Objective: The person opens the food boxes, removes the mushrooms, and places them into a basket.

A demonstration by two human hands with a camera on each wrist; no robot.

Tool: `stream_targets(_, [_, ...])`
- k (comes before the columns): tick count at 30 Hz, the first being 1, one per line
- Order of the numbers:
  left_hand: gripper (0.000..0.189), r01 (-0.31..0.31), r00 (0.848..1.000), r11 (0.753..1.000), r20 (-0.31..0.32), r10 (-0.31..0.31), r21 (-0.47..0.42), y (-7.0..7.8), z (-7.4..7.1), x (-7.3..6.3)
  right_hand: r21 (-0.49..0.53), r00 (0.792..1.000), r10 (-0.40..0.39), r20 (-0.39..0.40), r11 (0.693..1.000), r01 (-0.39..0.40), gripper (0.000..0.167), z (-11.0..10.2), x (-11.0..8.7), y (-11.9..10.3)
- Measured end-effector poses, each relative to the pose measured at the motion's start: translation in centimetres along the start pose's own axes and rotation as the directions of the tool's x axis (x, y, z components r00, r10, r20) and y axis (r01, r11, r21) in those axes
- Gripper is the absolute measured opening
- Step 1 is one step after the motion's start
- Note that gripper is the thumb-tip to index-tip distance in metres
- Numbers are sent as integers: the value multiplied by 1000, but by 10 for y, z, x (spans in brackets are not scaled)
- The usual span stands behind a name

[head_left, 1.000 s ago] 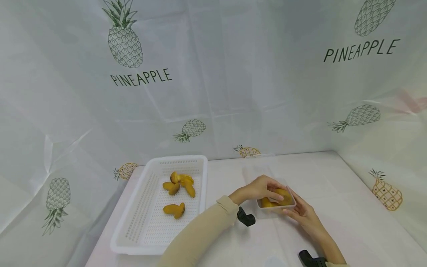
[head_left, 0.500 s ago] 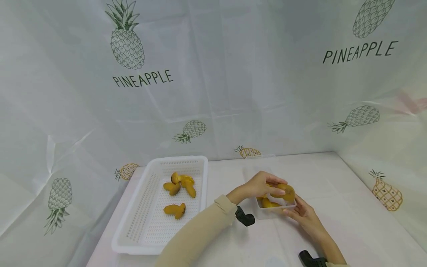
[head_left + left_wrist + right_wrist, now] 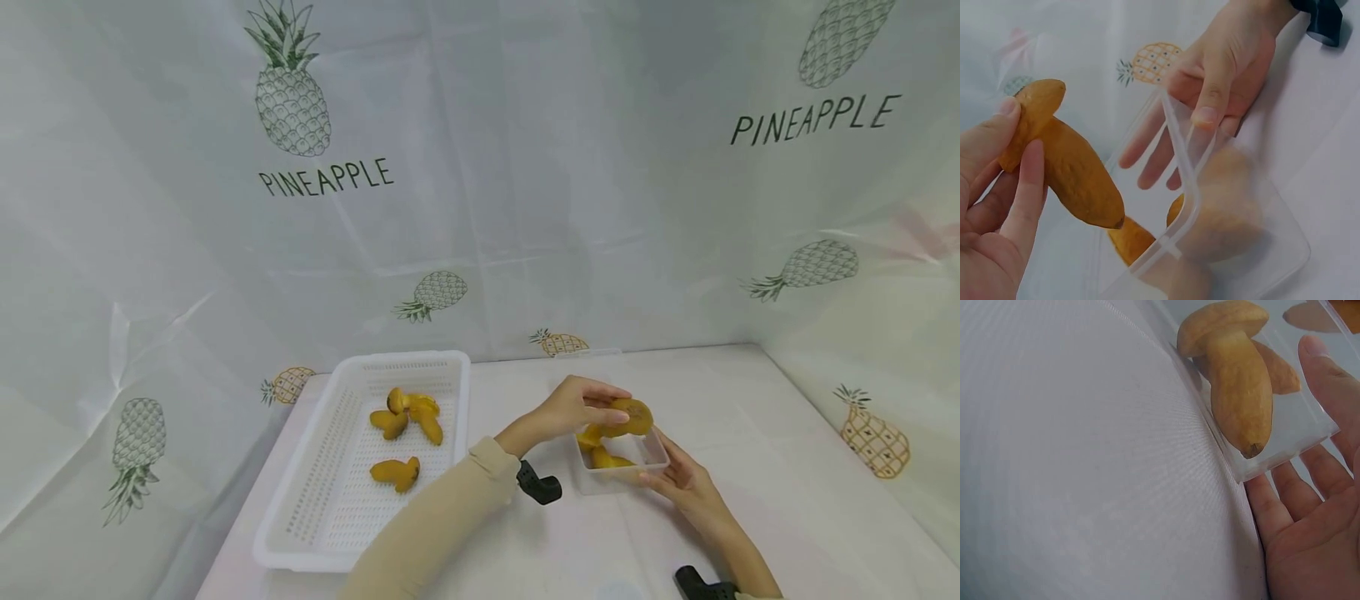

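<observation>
My left hand (image 3: 567, 410) pinches a yellow-brown mushroom (image 3: 1082, 172) between thumb and fingers, above the clear plastic box (image 3: 626, 472). The mushroom's thick stem points down and away from the palm in the left wrist view. At the box's right front corner is my right hand (image 3: 692, 487), its thumb on one wall and its other fingers outside. More mushrooms (image 3: 1240, 394) lie inside the box, toward its left side in the head view. Partly see-through walls blur them in the left wrist view.
A white perforated basket (image 3: 352, 521) with several mushrooms (image 3: 395, 473) stands left of the box. The box's clear lid (image 3: 588, 354) lies folded back toward the pineapple-printed sheet (image 3: 510, 208). Black wrist straps (image 3: 540, 485) sit on both wrists.
My left hand has lifted the mushroom from inside the box and carried it up and slightly left. My right hand has stayed at the box's corner.
</observation>
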State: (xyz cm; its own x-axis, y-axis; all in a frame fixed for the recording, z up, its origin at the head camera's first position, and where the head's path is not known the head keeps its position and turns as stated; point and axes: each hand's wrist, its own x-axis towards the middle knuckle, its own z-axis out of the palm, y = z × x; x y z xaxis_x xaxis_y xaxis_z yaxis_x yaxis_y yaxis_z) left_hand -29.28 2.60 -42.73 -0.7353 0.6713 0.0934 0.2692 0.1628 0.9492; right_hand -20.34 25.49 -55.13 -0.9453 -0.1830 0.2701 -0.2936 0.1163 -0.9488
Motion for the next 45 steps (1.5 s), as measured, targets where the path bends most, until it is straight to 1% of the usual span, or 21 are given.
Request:
stream_targets(4, [35,-19,999,1000,-35,20,5,1,-8,-4,-6,1000,-7,-5,1000,7,76,0,0,-3])
stream_targets(6, [35,-28,998,1000,-52,28,3,1,-13,-6,7,1000,-15,-2,1000,15,76,0,0,-3])
stream_targets(10, [34,-31,996,1000,-81,31,0,2,-22,-11,19,1000,-28,5,999,28,76,-1,0,-2])
stream_targets(16, [36,-20,992,1000,-124,21,7,1,-39,-23,-7,1000,1,-9,1000,-1,77,1,0,-3])
stream_targets(21, [37,-23,990,1000,-140,24,14,2,-56,-35,-36,1000,4,-12,999,-5,77,0,-1,-3])
stream_targets(26, [37,-18,986,1000,-163,22,23,2,-74,-50,-19,1000,-21,3,1000,21,76,1,-2,-3])
stream_targets(32, [38,-24,982,999,-185,32,45,3,-99,-65,0,1000,-20,4,1000,20,76,2,-3,-4])
stream_targets(37, [38,-15,971,999,-239,23,35,5,-117,-79,0,1000,-25,3,1000,25,76,1,-4,-2])
stream_targets(40, [39,-9,964,999,-266,18,35,6,-127,-90,2,999,-34,8,999,34,76,0,-3,-1])
stream_targets(45, [40,8,955,1000,-298,-6,6,5,-144,-113,7,999,-37,13,999,37,76,1,-2,0])
